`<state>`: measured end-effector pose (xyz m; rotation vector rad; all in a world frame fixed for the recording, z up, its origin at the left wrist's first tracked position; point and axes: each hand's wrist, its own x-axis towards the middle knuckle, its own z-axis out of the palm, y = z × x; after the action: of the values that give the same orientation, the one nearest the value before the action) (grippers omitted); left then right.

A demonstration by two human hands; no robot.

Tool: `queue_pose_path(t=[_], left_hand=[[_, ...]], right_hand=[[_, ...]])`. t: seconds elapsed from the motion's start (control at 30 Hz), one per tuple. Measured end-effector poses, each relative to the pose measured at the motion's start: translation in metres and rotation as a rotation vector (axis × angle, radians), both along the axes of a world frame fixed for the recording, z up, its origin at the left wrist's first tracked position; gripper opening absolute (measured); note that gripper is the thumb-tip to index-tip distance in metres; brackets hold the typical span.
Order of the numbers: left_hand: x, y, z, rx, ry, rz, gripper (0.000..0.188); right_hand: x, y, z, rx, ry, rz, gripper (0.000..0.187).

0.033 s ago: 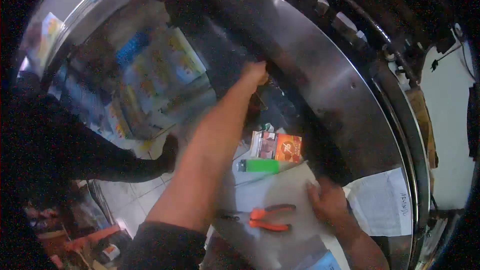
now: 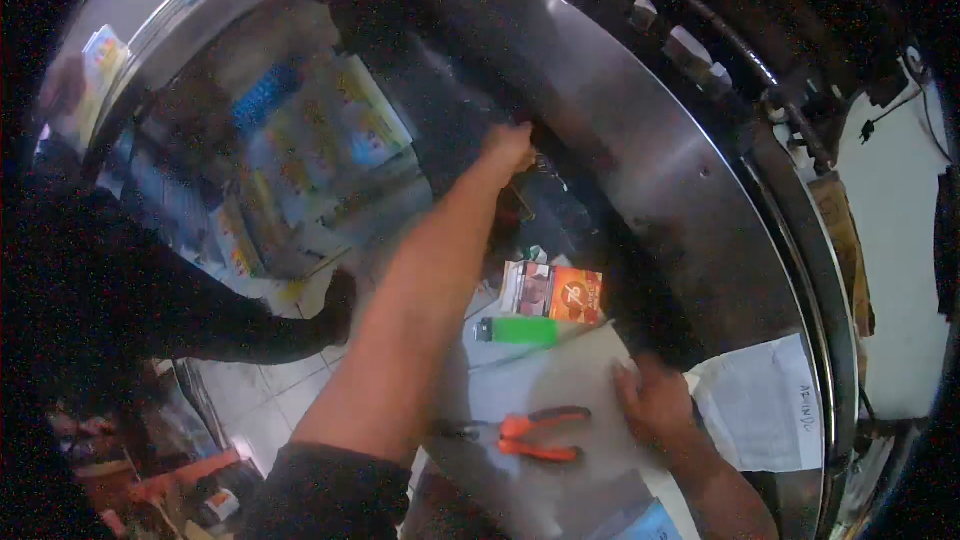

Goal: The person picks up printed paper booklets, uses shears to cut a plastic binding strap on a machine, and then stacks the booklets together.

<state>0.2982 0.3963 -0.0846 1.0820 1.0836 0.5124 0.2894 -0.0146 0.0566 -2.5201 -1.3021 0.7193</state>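
My left arm reaches far forward, and my left hand point(image 2: 510, 148) is closed at the dark foot of the curved metal wall point(image 2: 640, 140). Its fingertips are hidden, so what they grip cannot be made out. My right hand point(image 2: 655, 402) rests with loosely extended fingers at the edge of a pale sheet point(image 2: 570, 375), holding nothing visible. On that sheet lie pliers point(image 2: 540, 436) with orange and black handles, their jaws toward my left forearm. Above them are a green lighter point(image 2: 520, 330) and an orange cigarette pack point(image 2: 575, 296).
A white paper point(image 2: 765, 405) with handwriting lies right of my right hand, against the metal rim. Printed sheets and packets point(image 2: 320, 160) with a blue piece point(image 2: 263, 97) cover the far left. Dark cloth point(image 2: 200, 300) fills the left side, above white floor tiles point(image 2: 255, 405).
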Motion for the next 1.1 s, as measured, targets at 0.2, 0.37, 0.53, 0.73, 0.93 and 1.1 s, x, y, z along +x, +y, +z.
queue_pose_path(t=[0.2,0.37,0.53,0.73,0.93,1.1], left_hand=[[-0.064,-0.001,0.053,0.633,0.375,-0.276,0.046],[-0.225,0.034,0.076,1.808,0.663,-0.527,0.037],[-0.317,-0.132,0.193,0.652,-0.086,-0.111,0.041],[-0.411,-0.219,0.126,0.723,0.057,0.12,0.037],[-0.317,-0.342,0.091,0.85,-0.05,-0.178,0.029],[-0.296,-0.384,0.079,0.715,-0.142,-0.309,0.031]], right_hand=[[-0.01,-0.014,-0.008,0.014,-0.095,-0.009,0.05],[-0.017,0.026,-0.025,0.119,-0.278,0.217,0.052],[-0.035,-0.03,0.115,0.347,-0.17,0.087,0.07],[-0.117,-0.204,0.142,0.311,-0.311,-0.047,0.079],[-0.174,-0.271,0.013,0.113,-0.416,-0.16,0.102],[-0.204,-0.296,-0.019,-0.044,-0.514,-0.055,0.091]])
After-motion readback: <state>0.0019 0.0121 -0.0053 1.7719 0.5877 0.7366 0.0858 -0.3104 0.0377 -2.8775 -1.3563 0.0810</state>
